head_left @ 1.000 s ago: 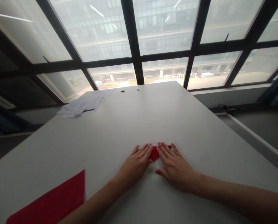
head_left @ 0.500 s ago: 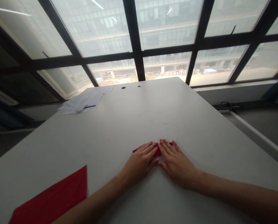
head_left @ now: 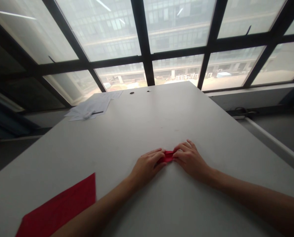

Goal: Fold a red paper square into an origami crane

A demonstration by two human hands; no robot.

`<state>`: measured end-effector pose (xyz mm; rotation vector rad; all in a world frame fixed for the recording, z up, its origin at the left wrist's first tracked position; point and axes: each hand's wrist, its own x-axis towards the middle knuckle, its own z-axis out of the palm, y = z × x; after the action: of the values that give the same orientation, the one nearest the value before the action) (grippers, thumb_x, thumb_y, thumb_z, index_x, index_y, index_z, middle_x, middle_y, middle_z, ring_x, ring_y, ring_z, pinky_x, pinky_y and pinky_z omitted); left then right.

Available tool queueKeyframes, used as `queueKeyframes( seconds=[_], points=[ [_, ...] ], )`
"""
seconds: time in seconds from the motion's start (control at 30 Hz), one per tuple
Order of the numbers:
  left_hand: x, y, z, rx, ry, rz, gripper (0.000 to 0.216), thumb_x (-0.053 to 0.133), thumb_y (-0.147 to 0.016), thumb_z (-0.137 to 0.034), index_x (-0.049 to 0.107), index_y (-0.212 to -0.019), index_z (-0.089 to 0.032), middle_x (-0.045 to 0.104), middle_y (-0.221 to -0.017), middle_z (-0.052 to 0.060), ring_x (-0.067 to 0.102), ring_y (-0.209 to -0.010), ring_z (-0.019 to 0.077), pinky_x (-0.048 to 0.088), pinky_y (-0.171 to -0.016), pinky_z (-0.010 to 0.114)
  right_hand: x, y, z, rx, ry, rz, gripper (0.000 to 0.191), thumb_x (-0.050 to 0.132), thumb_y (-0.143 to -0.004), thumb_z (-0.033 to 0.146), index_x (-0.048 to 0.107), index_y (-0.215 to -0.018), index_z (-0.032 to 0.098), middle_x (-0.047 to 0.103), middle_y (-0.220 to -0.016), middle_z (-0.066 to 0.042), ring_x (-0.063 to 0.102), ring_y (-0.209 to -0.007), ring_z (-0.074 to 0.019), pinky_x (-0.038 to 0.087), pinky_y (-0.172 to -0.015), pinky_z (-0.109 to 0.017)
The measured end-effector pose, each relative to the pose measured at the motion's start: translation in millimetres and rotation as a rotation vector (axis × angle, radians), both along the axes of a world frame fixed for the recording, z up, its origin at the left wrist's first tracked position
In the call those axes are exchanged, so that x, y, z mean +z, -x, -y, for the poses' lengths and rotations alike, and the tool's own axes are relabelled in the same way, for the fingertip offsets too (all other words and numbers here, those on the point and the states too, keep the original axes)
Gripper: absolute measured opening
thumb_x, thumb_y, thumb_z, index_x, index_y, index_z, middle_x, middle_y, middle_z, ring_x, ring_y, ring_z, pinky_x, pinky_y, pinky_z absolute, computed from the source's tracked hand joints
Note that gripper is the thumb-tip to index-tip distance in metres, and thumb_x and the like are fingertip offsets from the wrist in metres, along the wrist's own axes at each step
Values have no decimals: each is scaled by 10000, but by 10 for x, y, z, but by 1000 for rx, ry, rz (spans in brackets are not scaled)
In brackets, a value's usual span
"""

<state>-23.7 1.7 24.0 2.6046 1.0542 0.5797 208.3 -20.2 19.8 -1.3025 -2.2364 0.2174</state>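
A small folded piece of red paper (head_left: 167, 156) lies on the white table (head_left: 147, 125), a little in front of me. My left hand (head_left: 147, 164) pinches its left end with fingers curled. My right hand (head_left: 190, 159) pinches its right end, fingers bent and drawn together. Only a narrow strip of the paper shows between the two hands; the rest is hidden under the fingers.
A larger red sheet (head_left: 60, 209) lies flat at the near left of the table. White papers (head_left: 90, 107) with a dark pen sit at the far left corner. Two small holes (head_left: 132, 93) mark the far edge. Big windows stand beyond the table.
Both hands lay flat and spread over the red paper before; now the fingers have curled and drawn in, pinching it from each side. The view has shifted slightly.
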Motion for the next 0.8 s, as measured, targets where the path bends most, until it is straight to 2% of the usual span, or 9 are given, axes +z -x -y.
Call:
queueKeyframes(
  seconds=[0.1, 0.33, 0.47, 0.57, 0.67, 0.8],
  points=[
    [-7, -7, -11, -16, 15, 35, 200, 505, -983, -325, 684, -1038, -255, 663, -1282, -7, 577, -1253, 181, 467, -1078, 343, -23, 16, -31, -32, -41, 3, 200, 578, -945, 249, 722, -807, 256, 697, -952, -18, 577, -990, -189, 254, -1089, -455],
    [-42, -49, -34, 101, -6, 91, 271, 490, -980, -252, 638, -1204, -289, 714, -1163, -8, 678, -1048, 159, 541, -946, 304, -46, 22, -82, -67, -71, 29, 167, 576, -941, 241, 700, -830, 235, 685, -916, -18, 567, -967, -185, 273, -1030, -405],
    [-46, -48, -48, -6, -96, 51, 352, 473, -966, -155, 649, -1223, -317, 700, -1210, -8, 637, -1159, 174, 513, -1012, 341, -29, 49, -91, -141, -62, 5, 67, 593, -922, 221, 658, -903, 215, 676, -927, -37, 566, -952, -203, 323, -946, -378],
    [-49, -32, -46, -66, -164, -19, 428, 460, -963, -122, 594, -1307, -338, 674, -1262, -18, 609, -1210, 182, 506, -1036, 377, -31, 61, -89, -157, -44, -22, 62, 587, -932, 227, 645, -951, 216, 674, -960, -45, 570, -963, -211, 334, -920, -367],
    [-45, -25, -30, -92, -208, -96, 450, 483, -961, -133, 548, -1357, -337, 652, -1298, -12, 590, -1235, 192, 503, -1045, 402, -55, 56, -97, -156, -35, 1, 89, 581, -944, 254, 658, -982, 227, 672, -980, -48, 567, -978, -220, 343, -913, -366],
    [-36, -37, -12, -89, -243, -130, 402, 499, -960, -152, 592, -1316, -314, 659, -1280, 26, 591, -1228, 197, 505, -1040, 396, -54, 9, -121, -179, -18, 46, 125, 570, -952, 284, 666, -995, 218, 671, -968, -55, 572, -964, -225, 377, -888, -359]
  ],
)
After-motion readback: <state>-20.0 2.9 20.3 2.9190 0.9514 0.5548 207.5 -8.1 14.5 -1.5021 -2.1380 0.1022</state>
